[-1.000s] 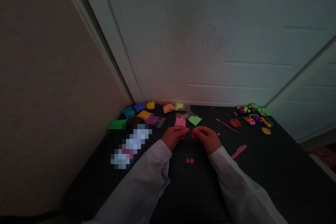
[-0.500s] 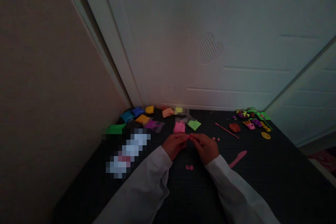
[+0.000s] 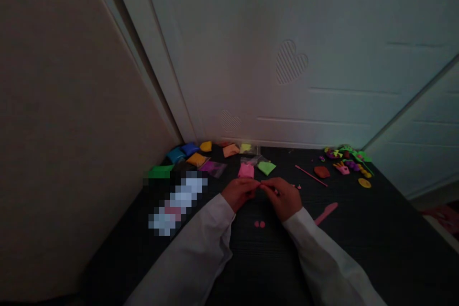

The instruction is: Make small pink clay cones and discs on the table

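Observation:
Over the middle of the dark table, my left hand (image 3: 242,192) and my right hand (image 3: 284,196) meet at the fingertips. Both are closed in a pinch on what looks like a small piece of pink clay (image 3: 259,184), mostly hidden by the fingers. Two small pink clay discs (image 3: 259,224) lie side by side on the table below them. Just beyond my hands is a pink clay packet (image 3: 246,170), with a light green packet (image 3: 267,168) to its right. Tiny pink bits (image 3: 299,186) rest beside my right hand.
A pink plastic knife (image 3: 327,213) and a thin pink stick tool (image 3: 311,175) lie right, near a red-brown lump (image 3: 322,172). Finished-looking coloured clay pieces (image 3: 353,166) and a yellow disc (image 3: 365,183) sit far right. Several clay packets (image 3: 190,148) and a blurred-out white strip (image 3: 179,203) are left.
The view has shifted slightly. My right hand has turned a little and its fingertips sit slightly farther right; both hands keep their pinch.

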Motion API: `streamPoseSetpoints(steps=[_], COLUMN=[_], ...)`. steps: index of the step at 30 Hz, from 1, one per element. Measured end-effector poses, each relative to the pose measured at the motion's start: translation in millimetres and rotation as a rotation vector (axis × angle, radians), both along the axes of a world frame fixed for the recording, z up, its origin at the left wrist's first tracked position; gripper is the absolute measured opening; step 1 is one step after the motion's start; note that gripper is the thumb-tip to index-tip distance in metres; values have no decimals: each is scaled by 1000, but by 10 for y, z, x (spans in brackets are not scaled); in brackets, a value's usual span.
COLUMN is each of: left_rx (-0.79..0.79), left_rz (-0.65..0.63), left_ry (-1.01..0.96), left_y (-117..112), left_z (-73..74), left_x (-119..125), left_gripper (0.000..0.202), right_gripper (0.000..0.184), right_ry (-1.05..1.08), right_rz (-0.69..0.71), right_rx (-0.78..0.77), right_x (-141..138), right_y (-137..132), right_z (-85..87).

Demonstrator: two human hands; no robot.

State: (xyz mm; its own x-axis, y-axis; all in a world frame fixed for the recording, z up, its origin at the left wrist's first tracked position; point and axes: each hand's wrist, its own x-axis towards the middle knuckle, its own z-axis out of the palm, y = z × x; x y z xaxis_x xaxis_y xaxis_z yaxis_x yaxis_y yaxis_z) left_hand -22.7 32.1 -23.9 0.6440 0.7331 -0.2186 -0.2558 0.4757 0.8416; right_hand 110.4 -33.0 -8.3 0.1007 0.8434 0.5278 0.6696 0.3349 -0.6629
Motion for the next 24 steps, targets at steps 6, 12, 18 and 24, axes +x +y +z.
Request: streamPoseSetpoints(steps=[6, 12, 18, 24], left_rx=[44, 96, 55, 71], left_rz=[-8, -2, 12, 29], left_ry=[34, 103, 126, 113], left_y=[10, 9, 36, 24], left_z=[-7, 35, 16, 25], left_x=[-12, -11, 3, 3], left_gripper=[16, 19, 22, 22], right_gripper=[16, 14, 16, 18], right_ry=[-96, -51, 588, 1219], right_rz=[64, 44, 14, 162], right_rx=[29, -81, -274, -440], right_x=[4, -9, 65, 91], right_y=[4, -15, 19, 77], right_z=[6, 55, 102, 71])
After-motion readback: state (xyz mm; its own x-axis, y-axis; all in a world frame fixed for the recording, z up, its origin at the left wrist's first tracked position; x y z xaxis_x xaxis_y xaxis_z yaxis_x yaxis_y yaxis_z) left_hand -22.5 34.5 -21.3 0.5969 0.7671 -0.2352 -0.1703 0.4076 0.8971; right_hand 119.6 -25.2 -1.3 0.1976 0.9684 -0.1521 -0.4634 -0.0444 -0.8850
